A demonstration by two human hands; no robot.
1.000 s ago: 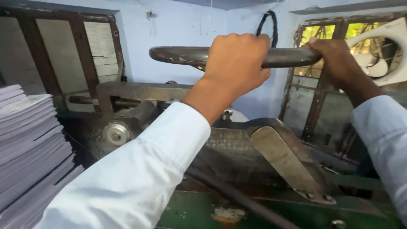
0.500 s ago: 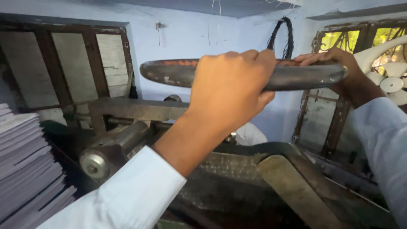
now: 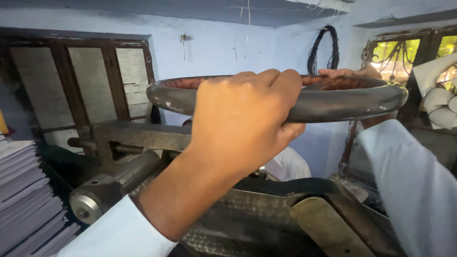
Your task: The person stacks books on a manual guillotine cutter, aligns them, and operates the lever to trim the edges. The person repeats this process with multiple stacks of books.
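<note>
One large dark hand wheel (image 3: 333, 102) lies flat above the old metal press (image 3: 266, 214). Both hands are on its rim. The left hand (image 3: 243, 121) has its grip clenched around the near edge. The right hand (image 3: 352, 74) lies on the far edge, fingers over it. One stack of paper (image 3: 26, 195) stands at the left, well apart. One coil of black wire (image 3: 323, 47) hangs on the wall behind.

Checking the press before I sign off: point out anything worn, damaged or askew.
The handwheel rim shows pale chips and scuffs near the left hand. Cobweb strands hang from the ceiling. Nothing else stands out.
</note>
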